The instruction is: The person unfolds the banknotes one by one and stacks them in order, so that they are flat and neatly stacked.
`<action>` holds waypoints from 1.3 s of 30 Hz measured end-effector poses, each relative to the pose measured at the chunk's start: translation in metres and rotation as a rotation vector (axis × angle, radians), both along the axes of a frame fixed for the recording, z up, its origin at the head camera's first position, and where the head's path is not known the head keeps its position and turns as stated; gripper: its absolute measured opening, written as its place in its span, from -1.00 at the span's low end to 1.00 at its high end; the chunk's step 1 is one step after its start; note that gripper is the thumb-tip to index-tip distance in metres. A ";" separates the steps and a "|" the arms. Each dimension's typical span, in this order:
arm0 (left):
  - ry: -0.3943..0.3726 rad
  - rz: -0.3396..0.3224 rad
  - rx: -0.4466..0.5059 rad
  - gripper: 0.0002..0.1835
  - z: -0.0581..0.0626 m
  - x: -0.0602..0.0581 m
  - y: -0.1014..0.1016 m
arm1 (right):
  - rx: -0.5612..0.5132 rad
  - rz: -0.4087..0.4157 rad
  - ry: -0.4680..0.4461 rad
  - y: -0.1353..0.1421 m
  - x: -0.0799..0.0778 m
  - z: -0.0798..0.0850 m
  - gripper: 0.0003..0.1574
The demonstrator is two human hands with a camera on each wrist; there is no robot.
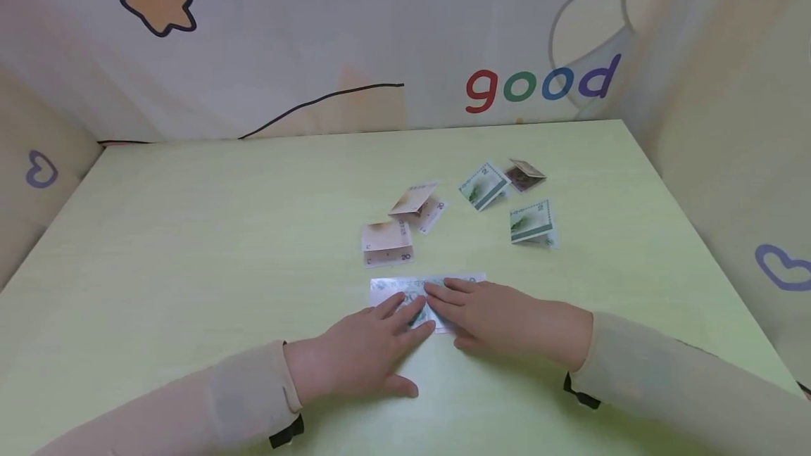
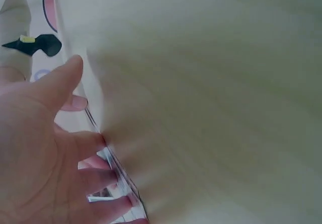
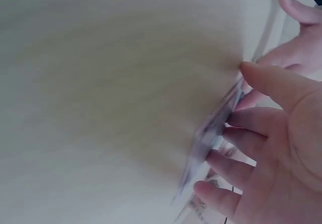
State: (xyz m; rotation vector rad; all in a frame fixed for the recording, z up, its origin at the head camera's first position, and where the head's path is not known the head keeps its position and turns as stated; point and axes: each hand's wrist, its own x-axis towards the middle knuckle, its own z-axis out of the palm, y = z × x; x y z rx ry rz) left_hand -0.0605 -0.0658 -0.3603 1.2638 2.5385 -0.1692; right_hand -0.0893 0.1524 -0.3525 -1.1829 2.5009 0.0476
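Observation:
A pale green-and-white banknote (image 1: 388,290) lies crosswise on the table near its front, beneath both hands. My left hand (image 1: 370,350) rests its spread, straight fingers on the note's middle and left part, with its thumb out on the table. From the other side, my right hand (image 1: 494,312) lays its extended fingers over the note's middle and right part. The fingertips of the two hands nearly meet at the middle. Seen low in the left wrist view, the left fingers (image 2: 98,181) press along the note's edge; the right fingers (image 3: 226,163) do likewise in the right wrist view.
Behind the hands stand folded banknotes: a brownish one (image 1: 383,236) marked 20, another brownish one (image 1: 415,199), two green ones (image 1: 484,185) (image 1: 531,220) and a darker brown one (image 1: 527,169). Printed cloth (image 1: 317,34) closes off the table's back and sides.

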 end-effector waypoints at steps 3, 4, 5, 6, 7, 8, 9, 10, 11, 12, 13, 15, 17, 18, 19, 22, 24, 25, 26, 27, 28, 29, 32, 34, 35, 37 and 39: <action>0.018 -0.014 0.003 -0.17 -0.001 0.002 0.000 | 0.022 0.001 -0.005 -0.002 0.000 0.000 -0.17; 0.025 -0.017 0.002 -0.16 -0.002 0.002 0.000 | 0.027 0.000 -0.005 -0.002 -0.001 0.000 -0.17; 0.029 -0.019 -0.001 -0.16 -0.002 0.003 0.000 | 0.030 0.001 -0.004 -0.002 -0.001 0.000 -0.16; 0.029 -0.018 -0.005 -0.15 -0.002 0.003 0.000 | 0.032 0.001 -0.005 -0.002 -0.002 0.000 -0.16; 0.027 -0.016 -0.007 -0.15 -0.002 0.003 0.000 | 0.033 -0.001 -0.009 -0.002 -0.002 0.001 -0.15; 0.021 -0.012 -0.009 -0.14 -0.001 0.003 0.000 | 0.031 0.000 -0.015 -0.002 -0.003 0.002 -0.15; 0.012 -0.007 -0.010 -0.14 -0.001 0.003 0.000 | 0.030 -0.002 -0.023 -0.002 -0.003 0.002 -0.14; 0.004 -0.003 -0.012 -0.13 -0.001 0.003 0.000 | 0.031 -0.005 -0.031 -0.002 -0.004 0.003 -0.14; -0.005 0.002 -0.011 -0.13 0.000 0.003 0.000 | 0.036 -0.006 -0.038 -0.003 -0.005 0.004 -0.13; -0.013 0.006 -0.010 -0.13 0.000 0.003 0.000 | 0.042 -0.009 -0.047 -0.003 -0.005 0.005 -0.12; -0.015 0.006 -0.011 -0.12 0.000 0.003 0.000 | 0.051 -0.012 -0.055 -0.004 -0.006 0.006 -0.11; -0.015 -0.001 -0.019 -0.12 0.000 0.003 -0.001 | 0.068 -0.017 -0.069 -0.006 -0.006 0.007 -0.09; -0.011 -0.011 -0.028 -0.13 0.000 0.003 -0.003 | 0.077 -0.020 -0.078 -0.007 -0.006 0.009 -0.08; -0.009 -0.016 -0.034 -0.14 0.001 0.003 -0.004 | 0.079 -0.018 -0.078 -0.007 -0.007 0.009 -0.08; -0.009 -0.017 -0.040 -0.15 0.001 0.003 -0.005 | 0.079 -0.015 -0.076 -0.007 -0.007 0.010 -0.08; -0.014 -0.003 -0.038 -0.18 0.004 0.003 -0.009 | 0.071 -0.007 -0.066 -0.006 -0.008 0.010 -0.08; -0.011 0.014 -0.036 -0.19 0.007 0.004 -0.012 | 0.065 -0.003 -0.062 -0.006 -0.008 0.010 -0.08; -0.009 0.023 -0.032 -0.20 0.008 0.005 -0.013 | 0.063 -0.003 -0.061 -0.006 -0.009 0.009 -0.08; -0.003 0.028 -0.028 -0.21 0.009 0.005 -0.015 | 0.061 -0.004 -0.063 -0.006 -0.009 0.009 -0.08; 0.004 0.031 -0.026 -0.21 0.009 0.006 -0.017 | 0.058 -0.006 -0.065 -0.006 -0.009 0.009 -0.08; 0.006 0.033 -0.023 -0.22 0.010 0.006 -0.018 | 0.057 -0.008 -0.068 -0.006 -0.009 0.009 -0.07; 0.004 0.035 -0.018 -0.22 0.011 0.007 -0.020 | 0.056 -0.010 -0.071 -0.006 -0.009 0.010 -0.07; -0.009 0.042 -0.007 -0.23 0.013 0.007 -0.025 | 0.049 -0.015 -0.086 -0.007 -0.009 0.010 -0.07; -0.027 0.048 0.001 -0.24 0.013 0.007 -0.028 | 0.048 -0.014 -0.105 -0.006 -0.008 0.009 -0.08; -0.035 0.049 0.007 -0.25 0.013 0.007 -0.029 | 0.051 -0.008 -0.119 -0.006 -0.007 0.009 -0.08; -0.043 0.045 0.015 -0.25 0.013 0.006 -0.031 | 0.054 0.008 -0.152 -0.005 -0.005 0.008 -0.10; -0.047 0.036 0.025 -0.25 0.012 0.006 -0.031 | 0.058 0.023 -0.174 -0.004 -0.002 0.008 -0.11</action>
